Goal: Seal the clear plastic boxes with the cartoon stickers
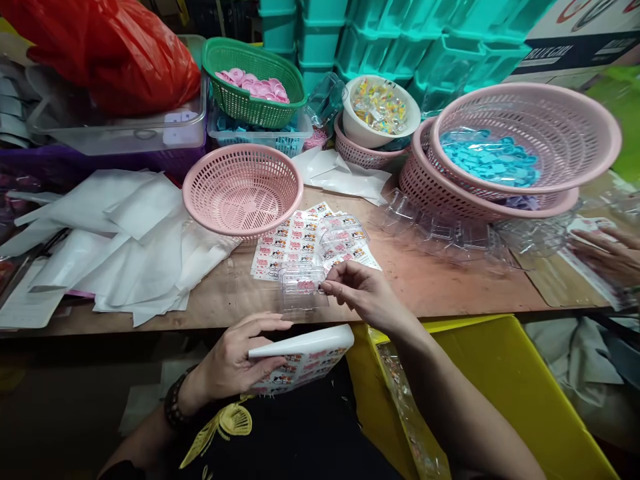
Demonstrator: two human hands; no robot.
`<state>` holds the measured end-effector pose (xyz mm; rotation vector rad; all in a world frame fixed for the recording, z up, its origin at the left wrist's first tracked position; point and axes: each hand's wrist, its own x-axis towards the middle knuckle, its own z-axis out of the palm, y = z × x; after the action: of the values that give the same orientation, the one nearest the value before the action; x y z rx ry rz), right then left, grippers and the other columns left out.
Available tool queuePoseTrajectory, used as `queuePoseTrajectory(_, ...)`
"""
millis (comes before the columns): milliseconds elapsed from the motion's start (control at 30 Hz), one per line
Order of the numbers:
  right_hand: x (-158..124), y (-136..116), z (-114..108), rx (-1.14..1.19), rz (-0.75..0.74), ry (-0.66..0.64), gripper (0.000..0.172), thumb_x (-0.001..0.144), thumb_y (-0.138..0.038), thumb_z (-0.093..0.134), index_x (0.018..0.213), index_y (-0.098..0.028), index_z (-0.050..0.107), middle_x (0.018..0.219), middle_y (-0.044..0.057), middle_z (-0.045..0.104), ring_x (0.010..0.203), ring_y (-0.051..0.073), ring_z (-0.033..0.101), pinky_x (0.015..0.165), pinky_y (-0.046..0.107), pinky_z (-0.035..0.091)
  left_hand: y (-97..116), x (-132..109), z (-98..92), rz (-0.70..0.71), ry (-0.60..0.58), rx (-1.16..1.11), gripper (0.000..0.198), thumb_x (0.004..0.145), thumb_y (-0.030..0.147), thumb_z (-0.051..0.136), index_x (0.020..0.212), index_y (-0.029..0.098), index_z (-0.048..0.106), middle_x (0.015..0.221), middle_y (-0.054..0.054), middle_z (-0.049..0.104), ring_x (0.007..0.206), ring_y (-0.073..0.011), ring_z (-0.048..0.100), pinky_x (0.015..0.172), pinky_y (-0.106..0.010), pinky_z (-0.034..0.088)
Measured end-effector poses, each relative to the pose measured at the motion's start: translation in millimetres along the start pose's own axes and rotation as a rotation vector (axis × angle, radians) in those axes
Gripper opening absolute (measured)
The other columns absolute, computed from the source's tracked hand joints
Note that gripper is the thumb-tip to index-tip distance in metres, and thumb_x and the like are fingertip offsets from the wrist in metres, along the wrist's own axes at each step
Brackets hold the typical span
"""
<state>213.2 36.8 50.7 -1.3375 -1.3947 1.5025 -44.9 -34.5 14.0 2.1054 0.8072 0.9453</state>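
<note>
My left hand (233,357) is closed around a thick stack of sticker sheets (305,357), printed with cats and pink lettering, tilted in front of my body. Over the table's front edge, the thumb and fingers of my right hand (363,293) pinch the end of a small sticker (306,285). That sticker lies against a clear plastic case (295,300); how much of it is stuck down I cannot tell. Just behind are loose sticker sheets (285,243), with another clear plastic piece (345,233) on top of them.
White backing papers (135,260) are heaped at left. A pink basket (245,180) stands behind the sheets. At right are stacked pink baskets (520,133) with blue pieces, several clear plastic shells (450,233) and another person's hand (610,250). A yellow box (500,387) stands below the table.
</note>
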Motion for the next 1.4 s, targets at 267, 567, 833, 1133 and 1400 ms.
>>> queuePoseTrajectory(267,24,7,7,-0.073,0.105,-0.057,0.045,0.063,-0.055,0.083,0.070,-0.016,0.063,0.066,-0.001,0.064,0.064,0.011,0.057,0.064,0.028,0.044,2,11,-15.0,0.111,-0.163,0.109,0.012,0.092,0.020,0.064,0.099,0.017,0.074,0.134,-0.015,0.066,0.130,-0.0279,0.059,0.114,-0.046,0.044)
queuePoseTrajectory(567,29,5,9,-0.200,0.167,-0.043,0.042,0.065,-0.054,0.082,0.069,-0.017,0.062,0.062,-0.003,0.059,0.059,0.010,0.051,0.058,0.028,0.039,-4,15,-13.8,0.133,-0.204,0.188,0.010,0.090,0.020,0.066,0.095,0.019,0.074,0.140,-0.012,0.062,0.141,-0.0302,0.047,0.119,-0.049,0.035)
queuePoseTrajectory(833,30,6,9,-0.214,0.159,-0.036,0.033,0.069,-0.046,0.079,0.068,-0.018,0.062,0.064,-0.002,0.061,0.061,0.012,0.053,0.061,0.029,0.041,-9,17,-12.5,0.107,-0.226,0.205,0.010,0.090,0.023,0.066,0.092,0.021,0.075,0.143,-0.011,0.060,0.145,-0.0322,0.041,0.119,-0.052,0.035)
queuePoseTrajectory(1133,30,1,11,-0.217,0.193,-0.009,0.030,0.068,-0.041,0.080,0.065,-0.017,0.061,0.060,-0.004,0.057,0.057,0.010,0.049,0.057,0.027,0.037,-10,20,-11.6,0.097,-0.252,0.209,0.008,0.089,0.024,0.068,0.090,0.021,0.075,0.145,-0.011,0.058,0.146,-0.0344,0.038,0.119,-0.057,0.032)
queuePoseTrajectory(1400,30,-4,14,-0.278,0.198,-0.007,0.031,0.070,-0.042,0.079,0.064,-0.019,0.059,0.058,-0.005,0.053,0.053,0.010,0.045,0.053,0.026,0.034,-14,29,-6.2,0.090,-0.323,0.191,0.014,0.091,0.030,0.066,0.090,0.020,0.077,0.159,-0.013,0.041,0.152,-0.0371,0.024,0.120,-0.062,0.027)
